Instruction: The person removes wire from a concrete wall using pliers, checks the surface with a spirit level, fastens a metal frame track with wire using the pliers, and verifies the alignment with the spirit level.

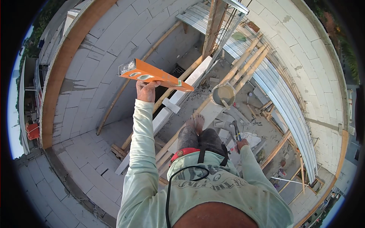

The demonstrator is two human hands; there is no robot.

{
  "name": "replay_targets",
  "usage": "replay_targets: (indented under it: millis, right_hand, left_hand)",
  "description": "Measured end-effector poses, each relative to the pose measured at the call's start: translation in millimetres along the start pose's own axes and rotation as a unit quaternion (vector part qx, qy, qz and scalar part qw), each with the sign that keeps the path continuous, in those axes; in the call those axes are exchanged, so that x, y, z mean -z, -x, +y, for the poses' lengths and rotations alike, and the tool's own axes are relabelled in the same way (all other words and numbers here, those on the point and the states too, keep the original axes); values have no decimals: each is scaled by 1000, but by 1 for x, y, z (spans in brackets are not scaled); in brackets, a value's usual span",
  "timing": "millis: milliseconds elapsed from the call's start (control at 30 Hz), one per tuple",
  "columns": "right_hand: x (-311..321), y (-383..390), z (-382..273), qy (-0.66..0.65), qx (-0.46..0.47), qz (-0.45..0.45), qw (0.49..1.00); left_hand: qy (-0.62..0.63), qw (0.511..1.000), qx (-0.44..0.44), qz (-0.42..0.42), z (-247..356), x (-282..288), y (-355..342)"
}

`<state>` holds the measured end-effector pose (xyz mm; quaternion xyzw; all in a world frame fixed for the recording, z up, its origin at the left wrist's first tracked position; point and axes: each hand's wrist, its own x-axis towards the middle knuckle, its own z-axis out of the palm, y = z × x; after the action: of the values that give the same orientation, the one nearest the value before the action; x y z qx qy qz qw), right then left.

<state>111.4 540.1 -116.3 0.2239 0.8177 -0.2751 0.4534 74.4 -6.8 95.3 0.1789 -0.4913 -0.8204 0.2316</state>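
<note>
Fingers of left hand (146, 91) grasp orange level (157, 77), open air beneath | right hand (242, 144) clenched round hammer-like tool (237, 131) | round bucket (223, 95) at wooden poles' (251, 71) edge

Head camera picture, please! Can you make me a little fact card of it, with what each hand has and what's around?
Left hand: holding an orange spirit level, arm stretched out
Right hand: gripping a hammer-like tool; exact kind hard to tell
Bucket: beyond the bare feet, greyish inside
Wood: several long poles
Metal: long silvery sheets on the right
Walls: pale blocks
</note>
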Motion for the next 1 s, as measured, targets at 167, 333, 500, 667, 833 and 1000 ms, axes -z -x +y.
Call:
replay_targets:
  millis: [167,333,500,667,833,1000]
  right_hand:
    - [-10,-20,25,-5,-60,-6,998]
    - [-13,29,-24,51,27,42,997]
    - [-34,-27,-8,20,49,74,996]
    - [-2,60,-111,-15,49,54,997]
    - [-7,41,-113,18,34,-21,999]
    - [-8,47,-99,33,58,16,998]
  left_hand:
    - [-80,996,-34,11,1,-2,4]
    - [-204,976,-63,29,25,-22,31]
    - [-177,981,-75,-9,36,-37,69]
    - [-136,976,-161,-43,52,-51,92]
    - [-123,983,-116,-72,65,-55,85]
    - [-82,991,-76,-68,66,-60,75]
